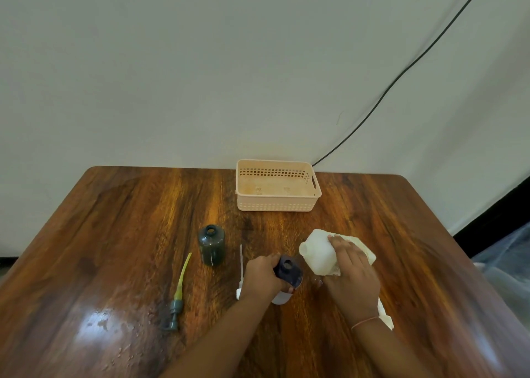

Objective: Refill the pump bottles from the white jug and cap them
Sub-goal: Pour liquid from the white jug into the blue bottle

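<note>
White, tilted mouth-left, the jug is gripped by right hand fingers, the dark bottle by left hand fingers.

Table glossy varnished wood w/ glare lower left; basket matt peach plastic, perforated; jug matt white plastic; bottle smooth dark translucent plastic.

- My left hand grips the dark blue bottle, which has its open mouth up.
- My right hand holds the white jug, tipped with its spout towards that bottle.
- A white cloth lies under the jug.
- The green bottle stands upright and uncapped to the left.
- A grey pump with a yellow tube lies on the tabletop.
- A white pump lies partly under my left hand.
- A peach basket sits at the far edge.
</note>
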